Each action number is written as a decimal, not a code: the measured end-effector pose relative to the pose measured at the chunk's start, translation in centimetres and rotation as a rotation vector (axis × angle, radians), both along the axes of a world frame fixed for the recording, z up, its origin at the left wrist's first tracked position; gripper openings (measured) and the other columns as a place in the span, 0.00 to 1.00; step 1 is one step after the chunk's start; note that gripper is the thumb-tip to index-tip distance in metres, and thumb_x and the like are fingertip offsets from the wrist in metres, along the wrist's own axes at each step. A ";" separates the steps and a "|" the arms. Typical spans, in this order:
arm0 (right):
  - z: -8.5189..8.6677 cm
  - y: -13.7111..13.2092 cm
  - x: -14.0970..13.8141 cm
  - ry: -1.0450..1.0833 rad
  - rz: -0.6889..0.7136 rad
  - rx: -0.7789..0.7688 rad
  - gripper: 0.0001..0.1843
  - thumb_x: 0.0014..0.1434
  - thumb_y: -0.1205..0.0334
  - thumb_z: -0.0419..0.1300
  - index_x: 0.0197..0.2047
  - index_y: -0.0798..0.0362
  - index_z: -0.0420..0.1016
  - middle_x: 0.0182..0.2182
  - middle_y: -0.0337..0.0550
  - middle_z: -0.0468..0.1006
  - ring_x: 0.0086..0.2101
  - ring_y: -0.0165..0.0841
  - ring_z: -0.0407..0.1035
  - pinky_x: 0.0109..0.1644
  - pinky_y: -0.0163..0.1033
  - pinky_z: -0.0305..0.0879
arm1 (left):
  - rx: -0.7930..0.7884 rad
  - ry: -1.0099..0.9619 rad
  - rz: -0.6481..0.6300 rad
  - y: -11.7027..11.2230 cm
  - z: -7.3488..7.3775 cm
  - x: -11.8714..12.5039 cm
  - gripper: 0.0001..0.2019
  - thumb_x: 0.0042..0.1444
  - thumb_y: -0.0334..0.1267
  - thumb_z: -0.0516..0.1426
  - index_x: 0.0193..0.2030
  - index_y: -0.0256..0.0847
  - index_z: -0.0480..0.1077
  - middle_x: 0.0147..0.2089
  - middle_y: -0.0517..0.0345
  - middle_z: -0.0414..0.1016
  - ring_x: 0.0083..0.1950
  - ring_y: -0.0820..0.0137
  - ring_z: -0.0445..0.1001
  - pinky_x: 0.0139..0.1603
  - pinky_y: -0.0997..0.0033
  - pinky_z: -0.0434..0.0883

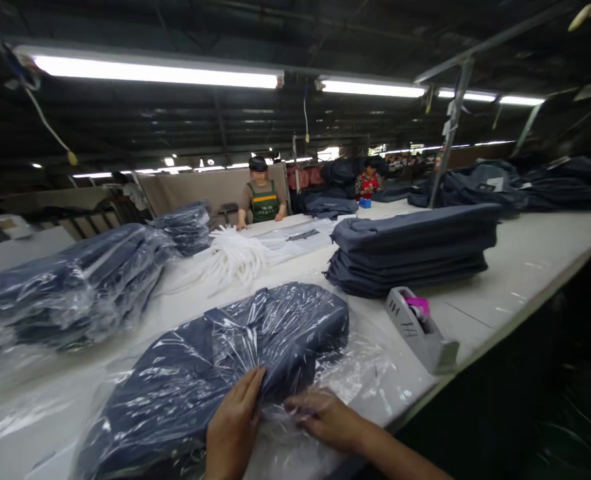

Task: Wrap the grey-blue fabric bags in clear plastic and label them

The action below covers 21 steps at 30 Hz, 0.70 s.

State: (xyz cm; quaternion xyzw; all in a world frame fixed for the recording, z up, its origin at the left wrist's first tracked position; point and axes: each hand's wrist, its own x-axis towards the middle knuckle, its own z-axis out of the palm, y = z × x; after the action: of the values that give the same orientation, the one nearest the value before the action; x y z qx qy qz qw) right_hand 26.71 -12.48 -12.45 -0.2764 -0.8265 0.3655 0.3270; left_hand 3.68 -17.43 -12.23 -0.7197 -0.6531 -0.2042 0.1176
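My left fingers (249,389) lie straight on the bag (255,333), likely to steady it; my right fingers (306,402) pinch its near plastic.

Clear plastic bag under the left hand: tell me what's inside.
Dark blue fabric shows through the clear plastic bag. The fabric's underside is hidden, and the left hand covers part of the near side.

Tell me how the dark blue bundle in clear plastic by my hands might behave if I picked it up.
The bundle would probably sag or bend, since its edges look soft and rounded. Its plastic may feel slippery, being glossy, and might trail where it lies loose and wrinkled.
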 end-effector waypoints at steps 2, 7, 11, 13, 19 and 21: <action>-0.4 -1.6 3.1 0.015 -0.144 0.129 0.13 0.62 0.65 0.59 0.50 0.47 0.77 0.43 0.40 0.81 0.43 0.33 0.75 0.51 0.37 0.71 | 0.041 0.055 -0.052 -0.3 -1.1 0.1 0.37 0.49 0.22 0.48 0.68 0.46 0.58 0.67 0.59 0.63 0.66 0.64 0.64 0.64 0.62 0.65; -0.6 -1.7 9.9 -0.214 -0.691 0.562 0.28 0.61 0.65 0.60 0.64 0.47 0.64 0.58 0.49 0.71 0.59 0.43 0.62 0.65 0.55 0.57 | 0.190 0.094 -0.147 -1.6 -0.9 1.3 0.36 0.56 0.24 0.48 0.72 0.48 0.48 0.69 0.56 0.61 0.68 0.64 0.60 0.72 0.56 0.51; -1.3 2.7 12.3 -0.431 -0.835 0.604 0.44 0.56 0.63 0.65 0.71 0.50 0.50 0.71 0.54 0.43 0.68 0.52 0.40 0.68 0.63 0.43 | 0.252 0.069 -0.210 -2.8 0.6 2.1 0.34 0.58 0.24 0.47 0.71 0.49 0.48 0.67 0.55 0.64 0.68 0.63 0.60 0.72 0.52 0.49; -1.9 5.2 13.1 -0.435 -0.873 0.578 0.41 0.57 0.62 0.63 0.70 0.50 0.51 0.71 0.54 0.43 0.68 0.52 0.41 0.67 0.64 0.44 | 0.260 0.071 -0.228 -3.4 0.8 2.2 0.34 0.59 0.24 0.47 0.71 0.49 0.49 0.67 0.55 0.64 0.68 0.63 0.60 0.72 0.51 0.49; -3.8 7.7 17.2 -0.204 -0.803 0.399 0.22 0.64 0.68 0.48 0.58 0.50 0.71 0.51 0.48 0.77 0.49 0.38 0.72 0.55 0.46 0.69 | 0.301 0.077 -0.261 -6.0 0.0 1.3 0.31 0.59 0.26 0.50 0.69 0.48 0.54 0.64 0.55 0.68 0.66 0.64 0.64 0.72 0.55 0.51; -4.0 6.3 18.5 -0.176 -0.817 0.384 0.21 0.64 0.68 0.47 0.56 0.52 0.73 0.46 0.47 0.79 0.44 0.37 0.74 0.53 0.44 0.71 | 0.307 0.050 -0.264 -7.4 -0.5 1.0 0.31 0.59 0.27 0.51 0.69 0.49 0.54 0.63 0.56 0.69 0.64 0.65 0.67 0.71 0.59 0.56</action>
State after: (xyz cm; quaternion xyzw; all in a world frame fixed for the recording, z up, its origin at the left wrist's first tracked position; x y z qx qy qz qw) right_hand 45.23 -6.16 -16.49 -0.5438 -0.7272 0.0220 0.4183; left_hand 4.64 -24.80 -12.69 -0.7774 -0.5114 -0.2971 0.2142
